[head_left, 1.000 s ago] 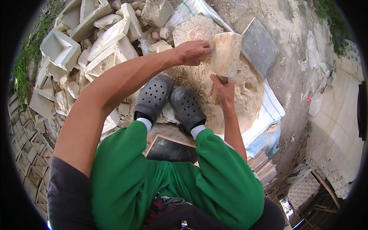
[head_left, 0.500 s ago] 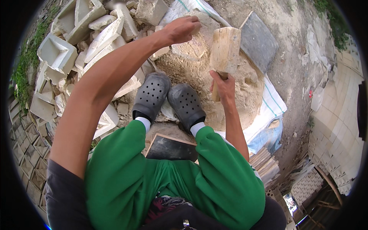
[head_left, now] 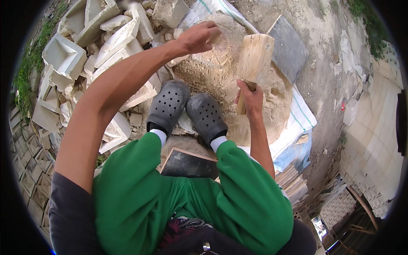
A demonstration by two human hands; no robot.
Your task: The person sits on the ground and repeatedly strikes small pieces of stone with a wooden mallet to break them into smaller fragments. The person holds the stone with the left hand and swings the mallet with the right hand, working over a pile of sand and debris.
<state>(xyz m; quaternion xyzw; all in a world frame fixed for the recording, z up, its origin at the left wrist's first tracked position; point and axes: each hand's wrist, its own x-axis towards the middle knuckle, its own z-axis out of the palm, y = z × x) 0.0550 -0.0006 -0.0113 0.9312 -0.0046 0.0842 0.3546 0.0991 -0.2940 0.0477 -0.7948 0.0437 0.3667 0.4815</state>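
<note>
The head view looks down on a seated person in green trousers (head_left: 140, 191) with grey clogs (head_left: 187, 108) planted at the near edge of a sand heap (head_left: 221, 72). The right hand (head_left: 250, 95), at about one o'clock from the clogs, has its fingers wrapped tight round the short handle of a wooden mallet (head_left: 254, 57), whose thick head stands upright above the fist. The left hand (head_left: 197, 37), at about twelve o'clock, is stretched far out over the top of the heap with its fingers curled round a small pale lump (head_left: 215, 36); whether that lump is stone or packed sand I cannot tell. The heap lies on a white woven sack (head_left: 297, 119), with a dark slab (head_left: 289, 51) at two o'clock beyond it and another dark board (head_left: 189, 163) just behind the heels. A jumble of broken white moulds (head_left: 106, 46) fills the ground from nine to eleven o'clock. The chief risk, as I judge it, is to the left fingers: they sit just beside the mallet's head, so a blow that lands off line could catch them. The long reach of the left arm also leaves little control, and the lump could slip and roll down the loose sand toward the clogs. Sharp edges among the moulds near the left shin could scrape the leg if the foot shifts.
</note>
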